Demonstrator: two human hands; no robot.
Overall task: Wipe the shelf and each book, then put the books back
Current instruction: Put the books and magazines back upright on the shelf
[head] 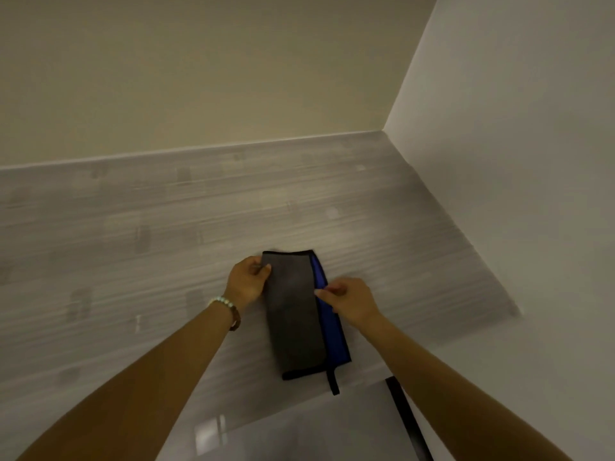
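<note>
Cloth [296, 314]: folded, grey over blue, lies on the shelf [133, 227] near its front edge; we see only a strip of blue.
Left hand [248, 281]: thumb pinches the far left corner; fingers hidden beneath.
Right hand [352, 304]: fingers pinch the grey edge; tips blurred.
</note>
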